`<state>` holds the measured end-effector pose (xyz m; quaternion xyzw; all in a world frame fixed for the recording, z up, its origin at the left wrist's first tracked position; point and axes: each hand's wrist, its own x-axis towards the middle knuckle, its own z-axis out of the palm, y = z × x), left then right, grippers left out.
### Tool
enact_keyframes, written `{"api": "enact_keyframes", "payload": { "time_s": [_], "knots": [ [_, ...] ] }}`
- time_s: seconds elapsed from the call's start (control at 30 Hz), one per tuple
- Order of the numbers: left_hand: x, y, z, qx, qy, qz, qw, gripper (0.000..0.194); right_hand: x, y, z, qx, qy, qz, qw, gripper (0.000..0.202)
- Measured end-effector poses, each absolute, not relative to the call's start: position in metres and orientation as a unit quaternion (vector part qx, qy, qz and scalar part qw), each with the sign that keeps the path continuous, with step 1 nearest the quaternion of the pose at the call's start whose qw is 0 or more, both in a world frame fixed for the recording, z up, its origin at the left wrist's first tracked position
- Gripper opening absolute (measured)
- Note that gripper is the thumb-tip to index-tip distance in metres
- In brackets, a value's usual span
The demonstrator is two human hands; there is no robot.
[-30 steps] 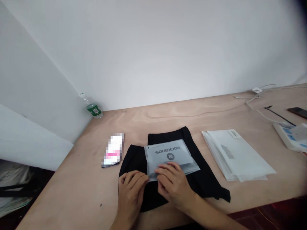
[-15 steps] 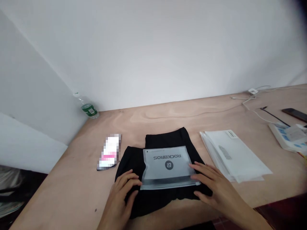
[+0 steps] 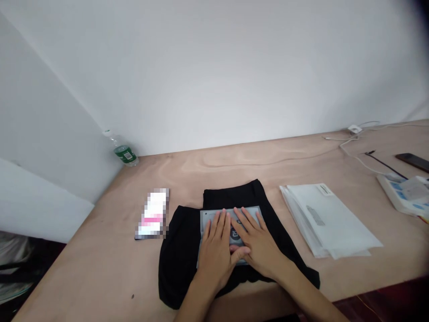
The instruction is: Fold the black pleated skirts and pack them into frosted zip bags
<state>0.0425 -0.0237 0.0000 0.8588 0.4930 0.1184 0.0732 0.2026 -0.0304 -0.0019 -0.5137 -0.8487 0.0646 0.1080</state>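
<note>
Two hands (image 3: 214,252) partly cover pouch (image 3: 203,218); phone (image 3: 154,212), bags (image 3: 338,223) nearby.

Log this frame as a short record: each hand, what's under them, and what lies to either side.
left hand: left hand, flat on the printed pouch, fingers spread
right hand: right hand, flat on the same pouch, thumbs overlapping
under pouch: black cloth, on the wooden table
left side: lit phone, screen pixelated; bottle with green label, by the wall
right side: translucent bags, overlapping; power strip; dark phone
</note>
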Motion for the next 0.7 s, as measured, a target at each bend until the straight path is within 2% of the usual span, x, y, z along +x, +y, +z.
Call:
{"api": "enact_keyframes", "payload": {
  "time_s": [0.27, 0.43, 0.47, 0.6, 0.7],
  "knots": [
    [0.031, -0.022, -0.004, 0.844, 0.521, 0.112, 0.068, 0.081, 0.203, -0.032, -0.001, -0.512, -0.848, 0.081, 0.111, 0.065],
    [0.004, -0.021, -0.01, 0.818, 0.553, 0.122, 0.097, 0.073, 0.209, -0.047, 0.003, -0.45, -0.881, 0.067, 0.133, 0.079],
    [-0.001, -0.021, -0.01, 0.815, 0.552, 0.133, 0.116, 0.07, 0.21, -0.051, 0.003, -0.431, -0.888, 0.055, 0.152, 0.072],
    [-0.012, -0.022, -0.006, 0.78, 0.535, 0.238, 0.222, 0.055, 0.208, -0.06, 0.006, -0.355, -0.892, -0.015, 0.281, 0.021],
    [-0.014, -0.022, -0.001, 0.701, 0.528, 0.369, 0.307, 0.051, 0.214, -0.052, 0.03, -0.349, -0.876, -0.064, 0.326, 0.012]
  ]
}}
